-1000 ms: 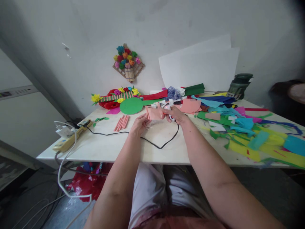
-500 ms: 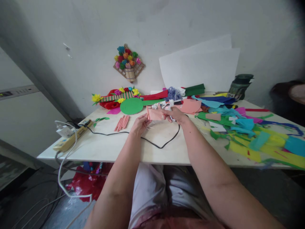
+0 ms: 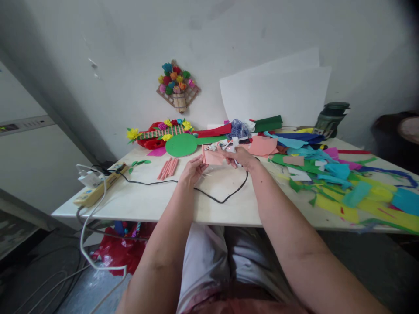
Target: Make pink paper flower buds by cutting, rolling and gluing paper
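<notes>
Now, above the white table (image 3: pixel 225 213), the left hand (image 3: pixel 193 171) pinches the rolled left edge of a peach paper sheet (image 3: pixel 214 158); the right hand (image 3: pixel 242 158) grips a white glue gun (image 3: pixel 235 141), its nozzle pointing toward that edge.

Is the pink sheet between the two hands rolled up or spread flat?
Partly rolled: the pink sheet has a narrow roll by the left hand, while the rest spreads toward the right hand.

There are two white sheets (image 3: pixel 275 93), one glue gun (image 3: pixel 235 142), one green disc (image 3: pixel 181 145) and one bottle (image 3: pixel 330 121)
</notes>
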`<state>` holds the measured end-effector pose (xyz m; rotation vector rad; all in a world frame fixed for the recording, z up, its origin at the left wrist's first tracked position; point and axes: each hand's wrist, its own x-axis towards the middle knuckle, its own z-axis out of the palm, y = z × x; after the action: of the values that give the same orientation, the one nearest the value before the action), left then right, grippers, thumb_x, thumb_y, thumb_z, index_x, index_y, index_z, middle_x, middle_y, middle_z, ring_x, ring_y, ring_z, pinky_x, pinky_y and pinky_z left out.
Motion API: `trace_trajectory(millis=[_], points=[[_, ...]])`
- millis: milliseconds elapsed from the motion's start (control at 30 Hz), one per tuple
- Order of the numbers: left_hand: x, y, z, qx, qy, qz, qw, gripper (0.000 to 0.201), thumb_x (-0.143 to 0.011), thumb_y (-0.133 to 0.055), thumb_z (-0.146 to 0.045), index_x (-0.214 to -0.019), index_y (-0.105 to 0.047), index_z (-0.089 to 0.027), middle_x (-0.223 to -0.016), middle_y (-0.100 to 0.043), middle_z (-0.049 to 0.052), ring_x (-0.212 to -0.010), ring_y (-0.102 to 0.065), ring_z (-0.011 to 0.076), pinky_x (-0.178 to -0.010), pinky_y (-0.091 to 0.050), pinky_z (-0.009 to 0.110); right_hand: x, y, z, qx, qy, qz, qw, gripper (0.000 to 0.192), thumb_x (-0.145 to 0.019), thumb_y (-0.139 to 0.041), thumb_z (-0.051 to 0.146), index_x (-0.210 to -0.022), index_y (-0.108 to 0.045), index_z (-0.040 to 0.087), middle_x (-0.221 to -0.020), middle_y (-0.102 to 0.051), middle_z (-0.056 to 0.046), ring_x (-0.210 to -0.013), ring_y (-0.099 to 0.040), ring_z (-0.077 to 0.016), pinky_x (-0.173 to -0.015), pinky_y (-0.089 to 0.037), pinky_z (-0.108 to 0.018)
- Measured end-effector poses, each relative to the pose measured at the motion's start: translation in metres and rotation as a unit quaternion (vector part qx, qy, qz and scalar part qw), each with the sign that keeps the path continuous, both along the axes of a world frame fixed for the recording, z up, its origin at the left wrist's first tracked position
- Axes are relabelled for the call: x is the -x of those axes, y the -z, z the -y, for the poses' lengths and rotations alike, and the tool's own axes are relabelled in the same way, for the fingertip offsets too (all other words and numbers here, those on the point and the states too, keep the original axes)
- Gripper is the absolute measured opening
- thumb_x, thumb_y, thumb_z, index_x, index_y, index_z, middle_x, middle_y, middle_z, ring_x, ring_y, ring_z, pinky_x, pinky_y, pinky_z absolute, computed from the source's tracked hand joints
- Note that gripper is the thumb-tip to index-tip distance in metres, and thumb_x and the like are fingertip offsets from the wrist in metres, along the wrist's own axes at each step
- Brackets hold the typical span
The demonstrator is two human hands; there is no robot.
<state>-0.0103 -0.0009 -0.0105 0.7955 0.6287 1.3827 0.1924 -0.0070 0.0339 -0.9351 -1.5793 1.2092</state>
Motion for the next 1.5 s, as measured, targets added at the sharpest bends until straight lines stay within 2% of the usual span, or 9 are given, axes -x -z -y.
trace_trajectory(millis=[633, 1033, 1267, 1500], points=[[-0.0007, -0.0009, 0.0001, 0.005, -0.01, 0.006, 1.0, 0.01, -0.074, -0.061, -0.007, -0.082, -0.064, -0.011, -0.071, -0.067, 0.002, -0.055, -0.061, 0.0072, -0.06, -0.054, 0.018, -0.0002, 0.0052, -0.0053, 0.008, 0.0, 0.004, 1.0, 0.036, -0.06, -0.076, 0.043, -0.057, -0.053, 0.016, -0.042, -0.052, 0.002, -0.03, -0.039, -0.0061, -0.028, -0.029, -0.02], [-0.0002, -0.0012, 0.0013, 0.005, 0.008, 0.013, 1.0, 0.011, -0.074, -0.058, -0.004, -0.082, -0.064, -0.011, -0.07, -0.067, 0.003, -0.057, -0.061, 0.0083, -0.061, -0.055, 0.018, -0.0003, 0.0072, -0.0068, -0.007, 0.004, 0.0, 1.0, 0.041, -0.061, -0.073, 0.048, -0.05, -0.049, 0.016, -0.041, -0.051, 0.002, -0.029, -0.039, -0.0062, -0.028, -0.029, -0.019], [-0.0013, -0.003, 0.0037, 0.013, 0.014, 0.01, 1.0, 0.014, -0.075, -0.057, -0.004, -0.084, -0.065, -0.011, -0.074, -0.068, 0.004, -0.059, -0.062, 0.0089, -0.068, -0.055, 0.022, 0.0005, 0.0073, -0.0067, -0.013, 0.018, 0.003, 1.0, 0.042, -0.061, -0.073, 0.051, -0.051, -0.05, 0.016, -0.041, -0.051, 0.001, -0.03, -0.039, -0.0063, -0.029, -0.029, -0.019], [0.0006, -0.0002, 0.0012, 0.008, 0.035, 0.015, 0.999, 0.014, -0.074, -0.057, -0.004, -0.086, -0.064, -0.009, -0.075, -0.067, 0.004, -0.061, -0.063, 0.0102, -0.063, -0.055, 0.021, 0.0017, 0.0099, -0.0105, -0.021, 0.028, 0.003, 0.999, 0.041, -0.063, -0.072, 0.05, -0.056, -0.05, 0.016, -0.044, -0.051, 0.002, -0.031, -0.04, -0.0057, -0.03, -0.031, -0.019]])
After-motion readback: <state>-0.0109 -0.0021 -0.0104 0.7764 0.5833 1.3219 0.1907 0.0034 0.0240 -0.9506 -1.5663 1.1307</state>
